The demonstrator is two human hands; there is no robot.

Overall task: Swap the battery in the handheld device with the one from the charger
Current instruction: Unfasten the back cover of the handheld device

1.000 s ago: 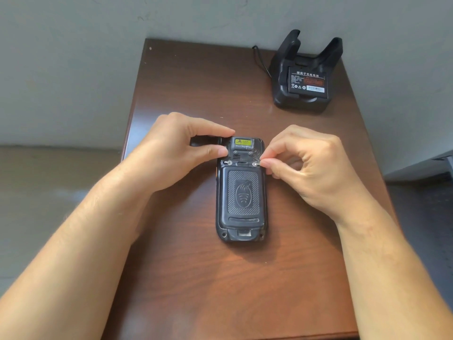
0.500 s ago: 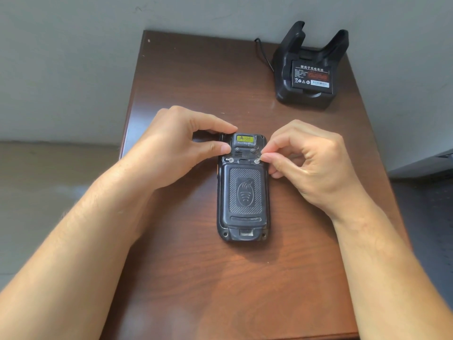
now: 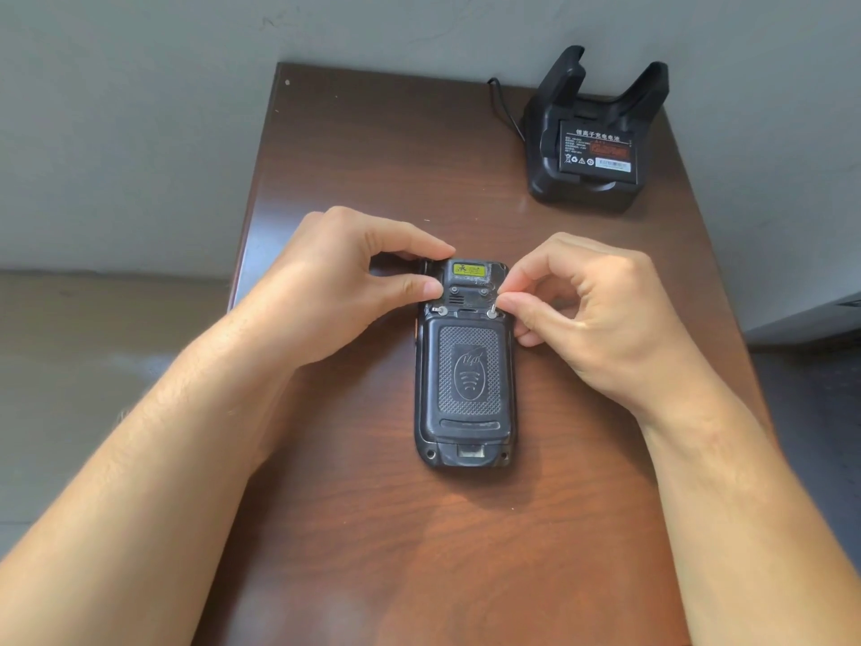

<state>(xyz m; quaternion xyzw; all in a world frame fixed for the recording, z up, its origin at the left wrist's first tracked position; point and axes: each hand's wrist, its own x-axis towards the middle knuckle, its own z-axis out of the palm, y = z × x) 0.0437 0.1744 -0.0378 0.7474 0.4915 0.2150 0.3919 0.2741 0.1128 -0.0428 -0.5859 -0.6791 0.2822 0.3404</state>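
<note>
A: Where is the device?

B: Face down on the worktop, about mid-width; its long axis runs straight away from the person, scanner end far, back cover on and shut; both hands sit at the far end, one each side.

A: And the grips?

B: The right hand has thumb and forefinger pinched together on the right latch, which stands turned up; the left hand has its thumb tip pressed just by the left latch, which lies flat, with the forefinger hooked over the device's far corner; steadying, I judge, not pinching anything.

A: So which way does the cover lie from the grip?

B: Toward the person, straight down the long axis; both latches sit at the cover's far edge, so I judge it will lift from that end; the left latch looks undone yet, and the left hand is nearest it.

A: And the spare?

B: The battery sits label-up in the charger at the far right corner, well apart from the device; the right hand is nearer it.

A: Room?

B: Bare wood all round the device, most of it toward the person; the charger sits near the right edge, a cable trailing off behind; the worktop's left edge lies under the left wrist.
</note>
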